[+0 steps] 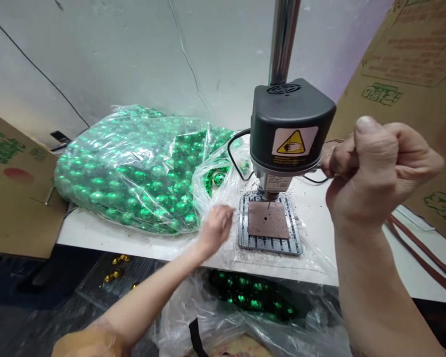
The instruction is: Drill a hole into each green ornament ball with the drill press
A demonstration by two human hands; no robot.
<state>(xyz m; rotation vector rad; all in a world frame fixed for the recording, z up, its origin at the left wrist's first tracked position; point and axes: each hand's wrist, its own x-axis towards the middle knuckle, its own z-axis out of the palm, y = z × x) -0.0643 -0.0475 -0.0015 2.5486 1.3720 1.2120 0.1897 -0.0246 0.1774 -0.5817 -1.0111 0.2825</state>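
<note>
A small bench drill press [292, 119] with a black head stands on the white table. My right hand [379, 168] is closed at the right side of its head, fingers wrapped round the lever, which they mostly hide. Below the head, the thin bit points down at a brown square plate [277, 225] with a dark hole, lying on the slotted metal base [295, 243]. My left hand [217, 228], slightly blurred, hovers left of the base with its fingers curled together; anything in them is hidden. Behind it, a clear bag [134, 168] full of shiny green balls lies with its mouth open.
Cardboard boxes stand at the left [18, 198] and right [412, 74]. Dark specks litter the table [130, 240] around the base. Below the front edge, more green balls [252, 292] lie in clear plastic. Brown straps [423, 253] lie at the right.
</note>
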